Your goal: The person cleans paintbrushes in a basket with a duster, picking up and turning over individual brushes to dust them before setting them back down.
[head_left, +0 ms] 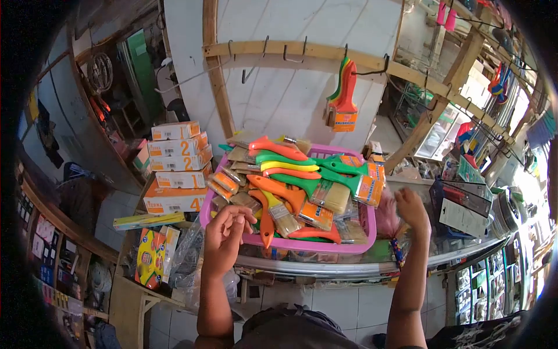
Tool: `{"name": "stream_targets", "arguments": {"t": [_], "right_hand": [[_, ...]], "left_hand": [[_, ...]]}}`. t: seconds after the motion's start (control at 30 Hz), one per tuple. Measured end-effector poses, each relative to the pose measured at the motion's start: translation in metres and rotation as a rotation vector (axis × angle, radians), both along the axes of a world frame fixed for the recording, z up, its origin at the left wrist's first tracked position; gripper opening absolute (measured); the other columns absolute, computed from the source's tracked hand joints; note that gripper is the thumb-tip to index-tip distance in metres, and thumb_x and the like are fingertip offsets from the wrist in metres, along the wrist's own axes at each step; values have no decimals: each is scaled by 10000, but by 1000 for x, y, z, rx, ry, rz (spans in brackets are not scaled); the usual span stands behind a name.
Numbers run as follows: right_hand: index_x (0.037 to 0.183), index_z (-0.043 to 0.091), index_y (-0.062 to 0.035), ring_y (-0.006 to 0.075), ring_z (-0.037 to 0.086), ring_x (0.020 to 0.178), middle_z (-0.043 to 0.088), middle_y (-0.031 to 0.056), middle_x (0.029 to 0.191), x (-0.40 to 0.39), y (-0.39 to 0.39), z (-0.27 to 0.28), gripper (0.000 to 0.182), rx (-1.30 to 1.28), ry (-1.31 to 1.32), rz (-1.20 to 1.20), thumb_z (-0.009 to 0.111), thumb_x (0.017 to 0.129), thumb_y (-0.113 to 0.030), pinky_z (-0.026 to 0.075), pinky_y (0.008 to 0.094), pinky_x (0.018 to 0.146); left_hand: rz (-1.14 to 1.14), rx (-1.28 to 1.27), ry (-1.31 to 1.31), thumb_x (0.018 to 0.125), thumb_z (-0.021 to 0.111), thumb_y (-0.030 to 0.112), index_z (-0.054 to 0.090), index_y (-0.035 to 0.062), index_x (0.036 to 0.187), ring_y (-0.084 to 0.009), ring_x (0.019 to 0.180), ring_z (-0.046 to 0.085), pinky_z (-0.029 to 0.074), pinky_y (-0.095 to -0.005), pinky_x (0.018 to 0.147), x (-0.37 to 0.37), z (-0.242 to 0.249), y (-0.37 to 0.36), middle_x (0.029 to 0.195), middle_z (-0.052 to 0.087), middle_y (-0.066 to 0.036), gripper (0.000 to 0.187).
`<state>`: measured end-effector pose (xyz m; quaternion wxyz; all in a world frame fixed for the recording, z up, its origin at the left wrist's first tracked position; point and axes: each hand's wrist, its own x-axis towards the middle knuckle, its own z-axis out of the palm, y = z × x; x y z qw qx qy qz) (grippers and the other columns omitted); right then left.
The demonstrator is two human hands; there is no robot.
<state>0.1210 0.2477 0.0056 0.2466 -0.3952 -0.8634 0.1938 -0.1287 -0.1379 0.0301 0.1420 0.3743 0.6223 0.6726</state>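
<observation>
A pink plastic basket (349, 248) on the counter is heaped with paintbrushes that have orange, green and yellow handles. Their bristles lie in several directions, some in orange card sleeves. At the basket's front left corner is my left hand (224, 235), its fingers loosely curled and nothing visible in them. My right hand (412, 209) hovers beyond the basket's right side, slightly blurred, fingers bent and apart, with no object seen in it. Close by it lies a pink feathery duster (390, 212). An orange-handled brush (266, 224) hangs over the basket's front rim.
Stacked orange-and-white boxes (174, 166) stand left of the basket. A wooden rail (314, 52) with metal hooks crosses the wall behind, and a bunch of brushes (344, 96) hangs from it. Packaged goods (465, 203) lie on the counter at right.
</observation>
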Motion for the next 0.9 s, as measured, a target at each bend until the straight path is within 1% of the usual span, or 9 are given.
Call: {"name": "stream_targets", "arguments": {"t": [0.03, 0.17, 0.33, 0.37, 0.5, 0.7, 0.8, 0.83, 0.9], "right_hand": [[1013, 631, 70, 485, 629, 962, 659, 313, 1019, 13, -9, -9, 344, 1, -30, -41, 563, 951, -261, 494, 511, 830], [1058, 613, 37, 429, 650, 950, 673, 263, 955, 61, -11, -68, 296, -85, -153, -127, 611, 943, -236, 495, 474, 811], [1148, 562, 12, 468, 567, 1084, 623, 274, 1114, 83, -45, -78, 335, -150, -147, -91, 650, 917, -214, 456, 508, 918], [1162, 549, 16, 467, 559, 1093, 597, 269, 1147, 89, -42, -90, 356, -113, -127, -87, 681, 888, -169, 453, 508, 922], [1184, 557, -27, 442, 584, 1046, 599, 242, 1089, 89, -68, -82, 402, -61, -94, -136, 725, 830, -120, 476, 496, 898], [1112, 585, 11, 413, 615, 896, 605, 213, 971, 86, -85, -90, 312, -14, -128, -190, 684, 858, -142, 494, 488, 790], [1002, 619, 30, 409, 610, 851, 638, 224, 951, 86, -94, -87, 160, 15, 1, -204, 617, 889, -83, 481, 467, 753], [947, 601, 40, 307, 622, 736, 626, 199, 870, 90, -92, -96, 121, 38, 77, -194, 575, 916, -74, 482, 429, 682], [920, 588, 35, 222, 598, 662, 602, 171, 834, 94, -97, -98, 107, -84, 155, -224, 564, 921, -68, 481, 402, 638]], "left_hand": [[-13, 7, 1, 1048, 516, 247, 606, 27, 1139, -73, 801, 582, 416, -198, 604, -1, -2, 1, 970, 668, -44, 254], [-3, -26, -23, 1048, 519, 244, 604, 29, 1145, -71, 799, 578, 413, -194, 603, 0, -3, 8, 969, 668, -46, 250], [-9, -14, -27, 1047, 522, 231, 601, 31, 1152, -73, 797, 574, 411, -191, 610, -2, -2, 16, 971, 669, -52, 239], [-11, -8, -30, 1047, 518, 220, 604, 30, 1143, -74, 796, 574, 414, -194, 617, -2, -1, 17, 969, 670, -55, 229], [-17, 5, 8, 1043, 519, 216, 611, 28, 1135, -74, 800, 577, 425, -203, 625, -2, 2, 18, 974, 673, -60, 229], [-38, 25, -11, 1042, 514, 243, 612, 27, 1143, -76, 805, 586, 430, -203, 615, -3, -9, 15, 984, 675, -61, 258], [-15, 42, 4, 1037, 494, 209, 612, 27, 1149, -76, 803, 586, 427, -202, 606, -6, -11, 11, 988, 675, -58, 244], [-6, 44, -10, 1028, 471, 167, 610, 23, 1156, -77, 802, 584, 426, -201, 605, -7, -12, 9, 990, 675, -57, 237], [11, 37, -14, 1025, 463, 156, 611, 24, 1157, -78, 798, 582, 425, -200, 604, -7, -14, 7, 990, 674, -58, 238]]}}
